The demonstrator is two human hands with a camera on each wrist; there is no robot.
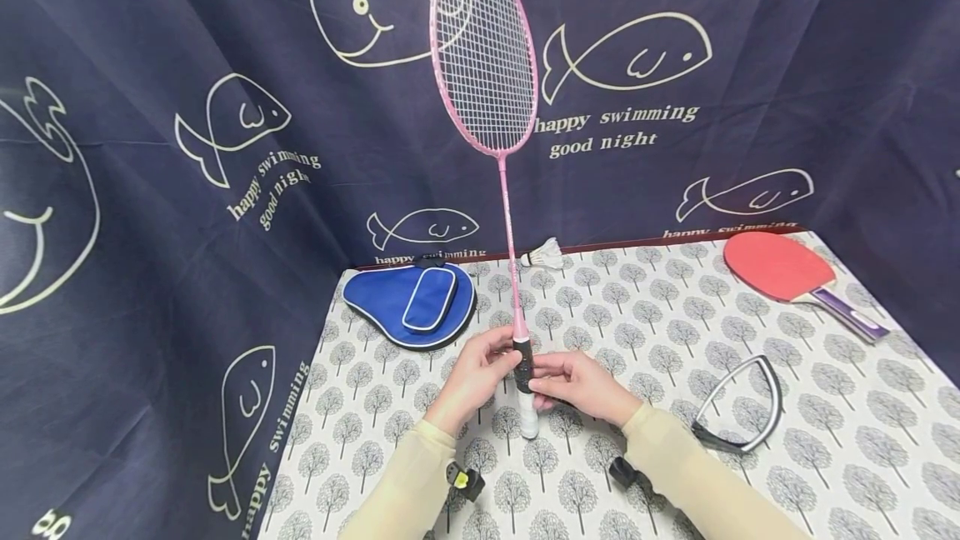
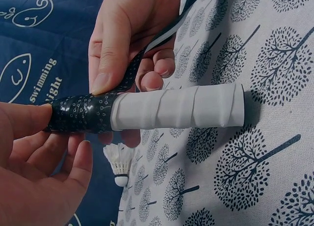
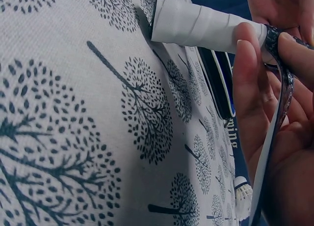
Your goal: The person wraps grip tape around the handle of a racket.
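1. A pink badminton racket (image 1: 503, 190) stands upright between both hands, its white-wrapped handle (image 2: 179, 106) butt down on the tree-print tablecloth (image 1: 660, 340).
2. The left hand (image 1: 477, 373) pinches the handle's dark-wrapped top.
3. The right hand (image 1: 573, 383) pinches a strip of black grip tape (image 2: 142, 59) against the handle.
4. A shuttlecock (image 1: 545, 255) lies beyond the hands.

Head view evenly lit from above, sharp, soft shadows, wide-angle bending at the edges. Both wrist views dimmer, bluish; close fingers (image 3: 248, 88) soft, handle (image 2: 176, 107) casts a dark shadow.
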